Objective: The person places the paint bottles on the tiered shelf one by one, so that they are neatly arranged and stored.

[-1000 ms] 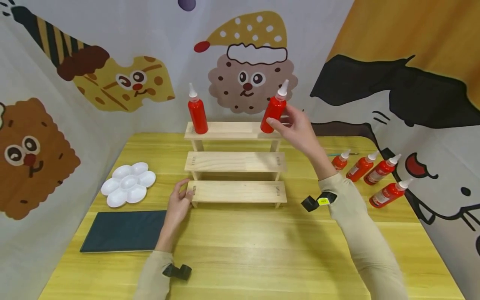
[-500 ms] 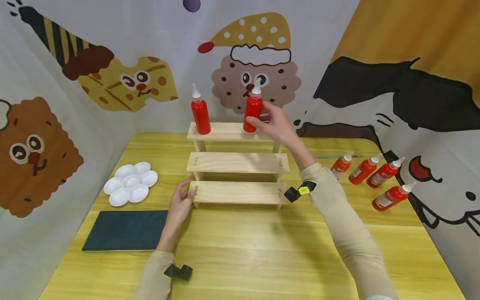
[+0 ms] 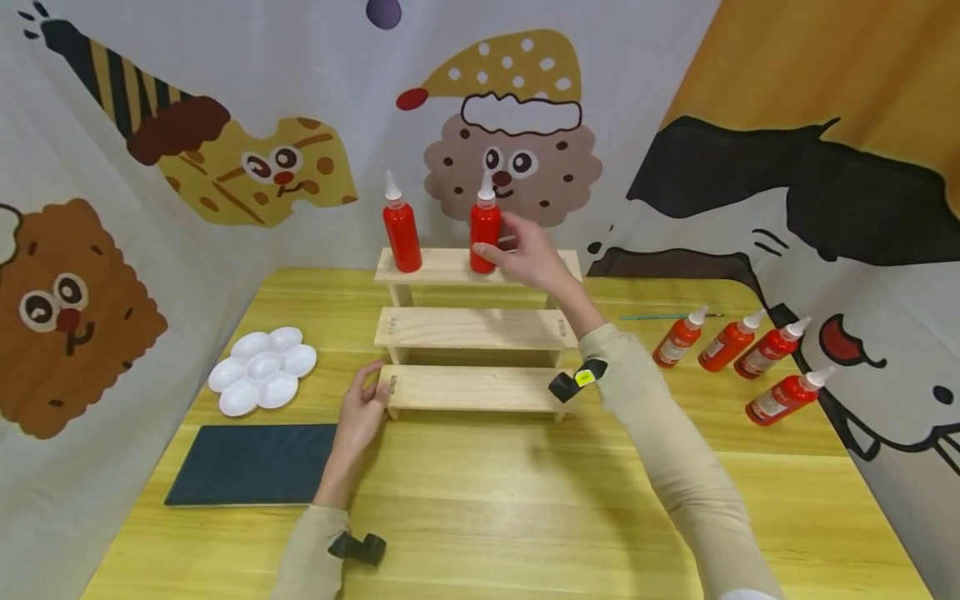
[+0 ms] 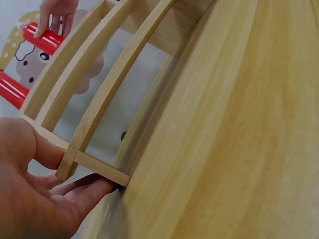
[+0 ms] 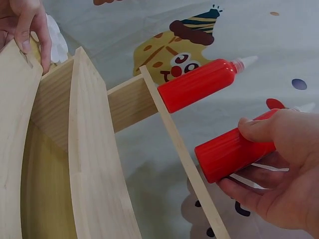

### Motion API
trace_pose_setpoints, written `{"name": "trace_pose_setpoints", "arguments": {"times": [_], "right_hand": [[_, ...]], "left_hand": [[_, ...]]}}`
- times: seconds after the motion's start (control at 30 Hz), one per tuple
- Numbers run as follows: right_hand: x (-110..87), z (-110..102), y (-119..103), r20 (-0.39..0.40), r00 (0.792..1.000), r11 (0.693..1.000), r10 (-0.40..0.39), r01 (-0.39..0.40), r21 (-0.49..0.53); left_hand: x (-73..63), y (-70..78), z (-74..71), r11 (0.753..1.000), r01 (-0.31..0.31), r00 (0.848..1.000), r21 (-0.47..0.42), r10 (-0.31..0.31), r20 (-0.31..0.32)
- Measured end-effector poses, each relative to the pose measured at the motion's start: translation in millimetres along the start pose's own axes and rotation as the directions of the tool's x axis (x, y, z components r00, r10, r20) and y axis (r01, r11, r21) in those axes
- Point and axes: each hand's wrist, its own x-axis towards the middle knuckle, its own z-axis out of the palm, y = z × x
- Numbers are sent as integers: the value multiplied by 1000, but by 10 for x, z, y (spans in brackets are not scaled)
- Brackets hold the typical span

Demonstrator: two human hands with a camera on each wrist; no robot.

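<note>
With thumb and fingers my right hand (image 3: 534,257) grips a red squeeze bottle (image 3: 484,227) with a white pointed cap. The bottle is upright at the middle of the top step of a three-step wooden display rack (image 3: 476,388); whether its base bears on the wood I cannot tell. To its left, a second red squeeze bottle (image 3: 402,237) stands on the same step. My left hand (image 3: 360,421) holds the left end of the lowest step. In the left wrist view, the left thumb (image 4: 47,152) lies at the board's corner and the fingers reach under it.
Several labelled red bottles (image 3: 780,398) lie at the table's right side, beside a thin paintbrush (image 3: 648,317). A white flower-shaped palette (image 3: 262,369) and a dark flat rectangular board (image 3: 251,464) are on the left. Behind the table hangs a cartoon-printed cloth (image 3: 315,50).
My right hand has carried its bottle leftward along the top step, from the right end to near the middle. The left hand has kept its hold on the rack.
</note>
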Motion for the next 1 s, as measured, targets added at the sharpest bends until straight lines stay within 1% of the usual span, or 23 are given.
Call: {"name": "trace_pose_setpoints", "arguments": {"times": [0.3,0.5,0.63,0.73,0.87,1.0], "right_hand": [[30,64,-23,5,1000,1000,-5,5,6],[11,50,7,14,1000,1000,-15,15,18],[-88,-54,25,4,1000,999,9,-9,38],[-197,-165,20,-25,1000,999,14,-13,40],[-354,-324,26,-63,998,1000,-12,14,25],[-514,-498,61,-118,992,999,-34,33,-9]], "left_hand": [[-7,-4,-2,1000,-7,1000,1,7,-7],[-19,-5,-3,1000,-12,1000,4,12,-6],[-24,8,14,1000,-4,1000,6,4,0],[-19,18,21,1000,-5,1000,13,5,-4],[-22,24,20,1000,2,1000,19,-2,-13],[-23,26,19,1000,19,1000,4,-19,-9]]}}
